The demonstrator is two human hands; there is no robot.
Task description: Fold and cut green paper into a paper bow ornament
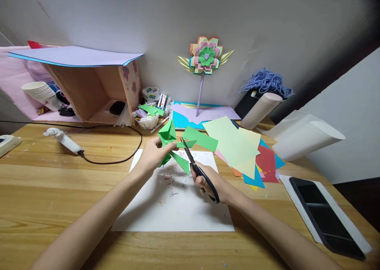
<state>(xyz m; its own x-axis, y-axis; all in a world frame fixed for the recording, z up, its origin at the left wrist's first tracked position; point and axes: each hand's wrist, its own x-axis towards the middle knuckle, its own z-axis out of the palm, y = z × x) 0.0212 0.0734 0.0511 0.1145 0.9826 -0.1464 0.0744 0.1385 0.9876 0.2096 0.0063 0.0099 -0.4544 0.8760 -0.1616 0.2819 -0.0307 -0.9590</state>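
My left hand (156, 152) pinches a folded green paper (167, 132) with pointed flaps and long strips sticking out to the right. In my right hand (211, 181) is a pair of black-handled scissors (190, 156), its blades pointing up and to the left. The blades cross at the end of one green strip; whether they are cutting into it, I cannot tell. Both hands are above a white sheet (178, 214) marked with coloured smudges. Just behind the scissors lies a flat green paper rectangle (200, 138).
Pale yellow sheets (231, 143) and coloured scraps (265, 163) lie right of the hands. A phone (325, 216) is at far right. At left lies a white glue gun (65, 141) with a black cord. Behind stand a paper flower (206, 56), a box (89, 90) and a scrap bowl (147, 122).
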